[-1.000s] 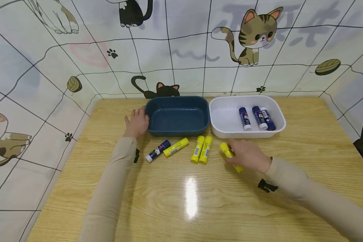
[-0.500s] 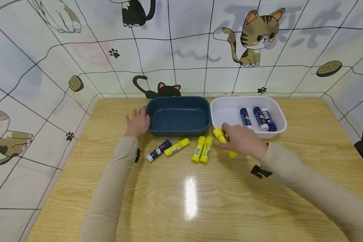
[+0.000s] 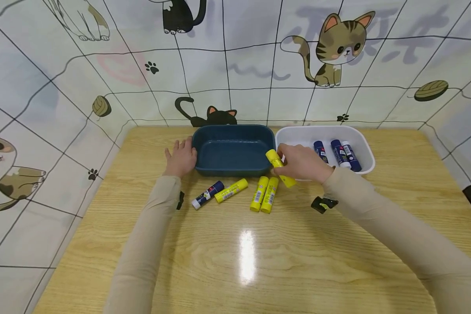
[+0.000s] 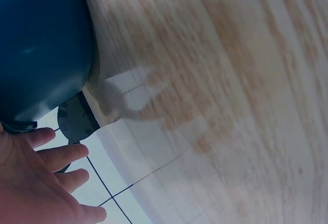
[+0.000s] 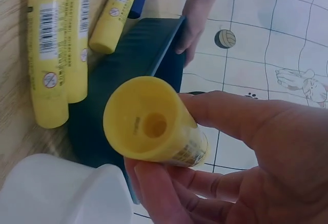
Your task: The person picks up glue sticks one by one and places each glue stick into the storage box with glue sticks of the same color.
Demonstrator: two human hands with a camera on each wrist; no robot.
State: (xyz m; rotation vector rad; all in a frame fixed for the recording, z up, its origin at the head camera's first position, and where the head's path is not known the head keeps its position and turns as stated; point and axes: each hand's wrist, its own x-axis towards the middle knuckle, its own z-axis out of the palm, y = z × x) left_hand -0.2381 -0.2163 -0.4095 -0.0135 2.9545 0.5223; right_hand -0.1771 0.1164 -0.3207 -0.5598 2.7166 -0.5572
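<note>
My right hand [image 3: 304, 162] pinches a yellow glue stick [image 5: 154, 124] between thumb and fingers, tilted, over the near left edge of the white bin [image 3: 363, 141]. In the right wrist view the glue stick's hollow end faces the camera. My left hand [image 3: 181, 159] rests with spread fingers against the left side of the dark blue bin [image 3: 233, 172]. Two yellow glue sticks [image 3: 264, 194] lie side by side in front of the bins. Left of them are another yellow glue stick [image 3: 231, 190] and a navy glue stick [image 3: 208, 195].
Several navy glue sticks [image 3: 340, 153] lie in the white bin, partly hidden by the right hand. Both bins stand side by side at the back of the wooden table [image 3: 204, 257], close to a cat-patterned wall covering [image 3: 247, 69].
My right hand has lifted the yellow glue stick off the table and carried it left and away from me, toward the gap between the bins. The left hand stays at the blue bin.
</note>
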